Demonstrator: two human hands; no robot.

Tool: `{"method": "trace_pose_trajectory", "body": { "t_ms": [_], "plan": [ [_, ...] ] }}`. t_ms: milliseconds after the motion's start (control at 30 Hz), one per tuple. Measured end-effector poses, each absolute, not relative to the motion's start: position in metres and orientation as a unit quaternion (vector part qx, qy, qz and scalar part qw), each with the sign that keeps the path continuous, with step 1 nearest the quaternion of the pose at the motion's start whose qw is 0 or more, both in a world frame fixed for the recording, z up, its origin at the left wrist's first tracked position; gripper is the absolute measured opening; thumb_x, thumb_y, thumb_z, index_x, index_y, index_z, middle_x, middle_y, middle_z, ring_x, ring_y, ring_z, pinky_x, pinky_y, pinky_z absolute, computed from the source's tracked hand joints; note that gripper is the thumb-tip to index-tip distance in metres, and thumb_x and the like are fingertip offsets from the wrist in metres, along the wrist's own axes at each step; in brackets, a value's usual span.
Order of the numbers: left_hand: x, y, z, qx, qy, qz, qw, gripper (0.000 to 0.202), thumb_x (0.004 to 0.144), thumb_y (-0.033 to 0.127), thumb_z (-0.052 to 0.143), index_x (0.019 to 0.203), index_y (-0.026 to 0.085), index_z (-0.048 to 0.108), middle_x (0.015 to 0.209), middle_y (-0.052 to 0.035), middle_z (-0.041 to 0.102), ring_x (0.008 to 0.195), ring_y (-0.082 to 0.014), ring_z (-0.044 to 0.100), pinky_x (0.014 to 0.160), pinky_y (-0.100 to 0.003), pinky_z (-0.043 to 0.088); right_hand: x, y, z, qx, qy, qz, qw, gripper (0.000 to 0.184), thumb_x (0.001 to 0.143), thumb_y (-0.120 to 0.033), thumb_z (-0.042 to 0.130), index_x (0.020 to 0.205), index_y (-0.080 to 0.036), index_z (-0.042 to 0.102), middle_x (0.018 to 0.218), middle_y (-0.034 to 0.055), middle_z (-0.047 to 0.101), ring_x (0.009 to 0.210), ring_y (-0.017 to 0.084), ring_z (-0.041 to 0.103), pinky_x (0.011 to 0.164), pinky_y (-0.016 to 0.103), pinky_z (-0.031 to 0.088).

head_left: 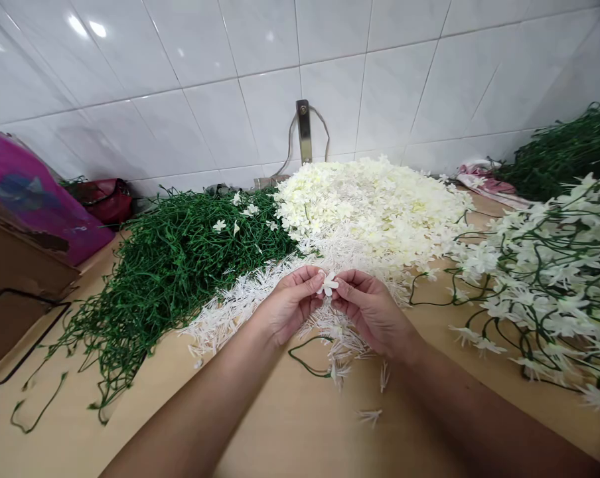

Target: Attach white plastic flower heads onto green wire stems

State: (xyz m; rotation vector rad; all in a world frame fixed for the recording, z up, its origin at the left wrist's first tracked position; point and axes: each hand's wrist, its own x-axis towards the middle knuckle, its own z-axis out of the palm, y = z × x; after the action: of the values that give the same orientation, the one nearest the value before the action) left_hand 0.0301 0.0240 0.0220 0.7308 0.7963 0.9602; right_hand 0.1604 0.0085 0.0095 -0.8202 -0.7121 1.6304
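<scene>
A small white artificial flower (328,284) is pinched between my two hands at the middle of the view. My left hand (294,302) grips it from the left with thumb and forefinger, and my right hand (367,307) grips it from the right. Below them a green plastic stem (307,362) curves over the table, a white flower at its lower end. White stamen pieces (245,299) are heaped under and behind my hands. Beyond these rises a large pile of loose white flower heads (379,206).
Green plastic stems (195,232) form a tangled heap on the left. Stemmed white flowers (553,285) are piled at right, with more green stems (573,146) behind. A cardboard box (16,285), a magenta bag (36,192) and a red pouch (108,199) stand far left. Tiled wall (260,113) bounds the back.
</scene>
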Motion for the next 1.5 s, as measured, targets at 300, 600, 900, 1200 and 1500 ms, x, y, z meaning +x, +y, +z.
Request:
{"method": "trace_pose_trajectory", "body": {
  "t_ms": [300,600,900,1200,1500],
  "plan": [
    [0.033,0.022,0.018,0.300,0.386,0.442,0.752,0.022,0.059,0.020,0.072,0.066,0.013,0.052,0.058,0.0026,0.056,0.048,-0.0036,0.048,0.053,-0.016,0.043,0.159,0.007,0.010,-0.361,-0.299,0.674,0.571,0.023,0.050,-0.027,0.077,0.057,-0.016,0.058,0.052,-0.0039,0.057,0.050,0.007,0.050,0.054,0.022,0.042],
    [0.035,0.022,0.013,0.286,0.378,0.441,0.762,0.014,0.068,0.019,0.063,0.066,0.014,0.050,0.054,0.0021,0.052,0.050,-0.0059,0.050,0.056,-0.018,0.046,0.156,0.006,0.008,-0.394,-0.325,0.614,0.602,0.021,0.054,-0.027,0.074,0.060,-0.015,0.057,0.051,-0.0039,0.058,0.051,0.007,0.051,0.054,0.022,0.042],
    [0.040,0.020,0.014,0.268,0.380,0.436,0.770,0.013,0.063,0.015,0.064,0.062,0.011,0.051,0.051,0.0024,0.051,0.047,-0.0032,0.046,0.050,-0.013,0.040,0.154,0.003,0.008,-0.450,-0.465,0.448,0.617,0.010,0.067,-0.021,0.063,0.065,-0.017,0.054,0.058,-0.0021,0.060,0.053,0.009,0.055,0.054,0.024,0.047],
    [0.042,0.019,0.014,0.272,0.384,0.430,0.770,0.020,0.060,0.018,0.066,0.061,0.013,0.047,0.050,0.0039,0.049,0.046,-0.0037,0.045,0.048,-0.014,0.038,0.157,0.002,0.004,-0.494,-0.575,0.264,0.596,0.007,0.073,-0.020,0.056,0.068,-0.018,0.052,0.061,0.0003,0.059,0.056,0.012,0.055,0.056,0.027,0.048],
    [0.044,0.018,0.015,0.282,0.387,0.423,0.769,0.023,0.054,0.018,0.068,0.055,0.013,0.045,0.049,0.0046,0.047,0.046,-0.0034,0.042,0.047,-0.014,0.034,0.159,0.001,0.003,-0.500,-0.631,0.176,0.566,0.009,0.075,-0.018,0.051,0.067,-0.018,0.052,0.064,0.0026,0.057,0.063,0.014,0.054,0.061,0.029,0.046]
  ]
}}
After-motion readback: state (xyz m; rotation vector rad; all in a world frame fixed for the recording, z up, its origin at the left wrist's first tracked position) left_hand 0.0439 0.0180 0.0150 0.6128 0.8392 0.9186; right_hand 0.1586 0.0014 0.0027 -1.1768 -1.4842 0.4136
